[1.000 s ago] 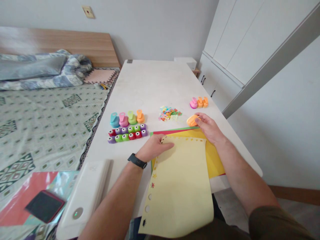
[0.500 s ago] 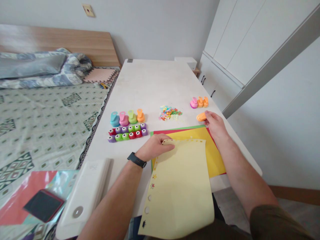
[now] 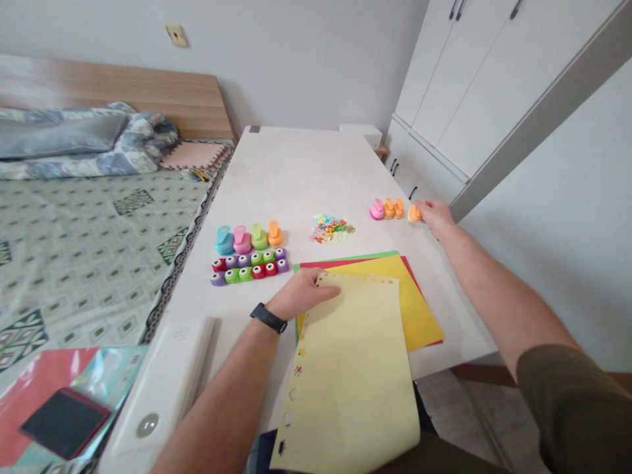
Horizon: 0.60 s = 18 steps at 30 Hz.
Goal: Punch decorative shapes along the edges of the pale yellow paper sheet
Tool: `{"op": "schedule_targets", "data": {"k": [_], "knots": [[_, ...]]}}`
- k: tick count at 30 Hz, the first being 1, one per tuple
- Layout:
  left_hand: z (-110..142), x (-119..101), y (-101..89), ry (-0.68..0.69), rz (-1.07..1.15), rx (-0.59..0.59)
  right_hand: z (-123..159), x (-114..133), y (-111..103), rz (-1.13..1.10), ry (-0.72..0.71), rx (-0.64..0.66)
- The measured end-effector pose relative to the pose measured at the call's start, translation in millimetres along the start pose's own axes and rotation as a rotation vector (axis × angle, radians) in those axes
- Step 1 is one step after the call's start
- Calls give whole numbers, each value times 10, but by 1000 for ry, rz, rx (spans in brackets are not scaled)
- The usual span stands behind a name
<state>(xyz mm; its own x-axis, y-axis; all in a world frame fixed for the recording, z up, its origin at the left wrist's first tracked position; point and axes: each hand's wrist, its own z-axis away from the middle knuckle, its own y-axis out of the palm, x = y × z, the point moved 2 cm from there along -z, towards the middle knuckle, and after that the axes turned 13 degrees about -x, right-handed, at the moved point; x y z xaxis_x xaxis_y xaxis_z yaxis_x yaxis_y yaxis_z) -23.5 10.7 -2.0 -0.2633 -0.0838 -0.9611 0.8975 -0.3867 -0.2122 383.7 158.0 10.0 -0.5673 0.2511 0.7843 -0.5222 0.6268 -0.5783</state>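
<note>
My left hand point(image 3: 301, 294) lies on the top left corner of a pale yellow paper sheet point(image 3: 350, 388), which has small punched flowers and holes along its edges and hangs over the table's near edge. Under it lie a yellow sheet point(image 3: 409, 309), a red sheet point(image 3: 336, 263) and a green sheet point(image 3: 365, 257). My right hand point(image 3: 434, 218) is far up the table, its fingertips gripping an orange craft punch point(image 3: 415, 213). That punch is next to a small group of pink and orange punches point(image 3: 388, 209).
Two rows of colourful craft punches point(image 3: 249, 253) stand left of the paper, and a pile of paper cut-outs point(image 3: 332, 228) lies above it. A white box point(image 3: 162, 382) sits at the left table edge. A bed lies left, white cabinets right.
My right hand has carried the orange punch up the table and to the right, close to the small group of punches. My left hand and the paper sheets stay in place.
</note>
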Motion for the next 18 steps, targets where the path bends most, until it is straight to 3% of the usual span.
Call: {"op": "schedule_targets", "data": {"k": [8, 18], "knots": [[9, 4, -7, -20, 13, 31, -254, 62, 264, 278, -84, 22], [16, 18, -10, -35, 15, 38, -401, -40, 465, 368, -120, 49]]}}
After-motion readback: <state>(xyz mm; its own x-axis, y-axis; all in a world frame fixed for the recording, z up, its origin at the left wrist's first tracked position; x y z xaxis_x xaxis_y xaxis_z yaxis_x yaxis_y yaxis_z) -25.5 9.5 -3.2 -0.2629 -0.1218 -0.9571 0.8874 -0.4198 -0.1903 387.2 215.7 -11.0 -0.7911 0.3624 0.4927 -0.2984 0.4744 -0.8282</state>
